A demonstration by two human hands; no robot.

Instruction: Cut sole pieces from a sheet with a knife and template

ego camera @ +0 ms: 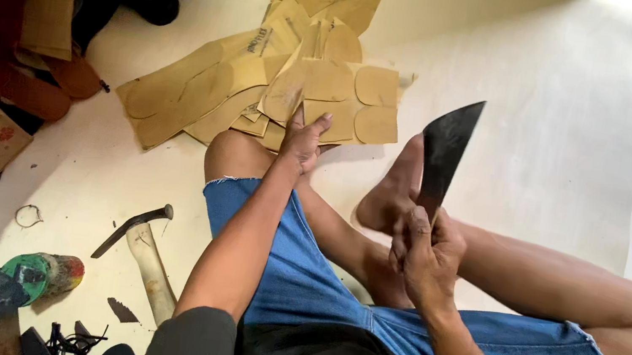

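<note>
Cardboard cutouts (263, 83) lie fanned on the floor, their near edge under the left hand (303, 139), whose fingers press flat and loose on them. Blade (444, 152), dark and broad, rises above the right hand (424, 256), fingers clenched round its lower end.

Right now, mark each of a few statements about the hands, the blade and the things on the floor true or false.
1. The right hand holds a dark blade pointing up. True.
2. The left hand grips the hammer. False: it rests on the tan cardboard cutouts; the hammer lies on the floor, apart from both hands.
3. The person sits on the floor in blue denim shorts. True.
4. The cutouts are stacked on the right knee. False: they lie on the floor beyond the left knee.
</note>
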